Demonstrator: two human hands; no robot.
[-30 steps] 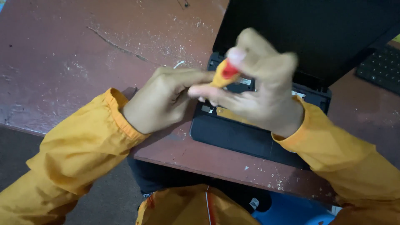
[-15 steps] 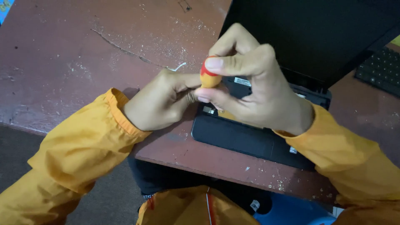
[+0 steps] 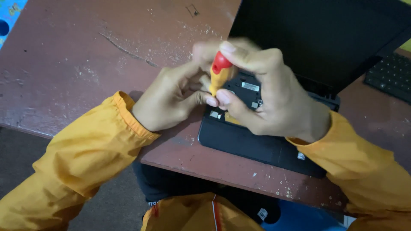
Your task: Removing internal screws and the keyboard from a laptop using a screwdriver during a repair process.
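The right hand (image 3: 274, 98) is clamped around a small screwdriver (image 3: 220, 72) with a yellow handle and red cap, held nearly upright over the left corner of an opened black laptop base (image 3: 257, 143). The left hand (image 3: 171, 100) sits just beside it, fingers curled together at the tool's lower end. Both rest on a worn reddish-brown table (image 3: 85, 64); a black keyboard (image 3: 391, 77) lies at the far right.

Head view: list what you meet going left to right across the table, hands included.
Long scratch in the tabletop → left hand → yellow screwdriver handle with red cap → right hand → separate black keyboard at the far right edge.
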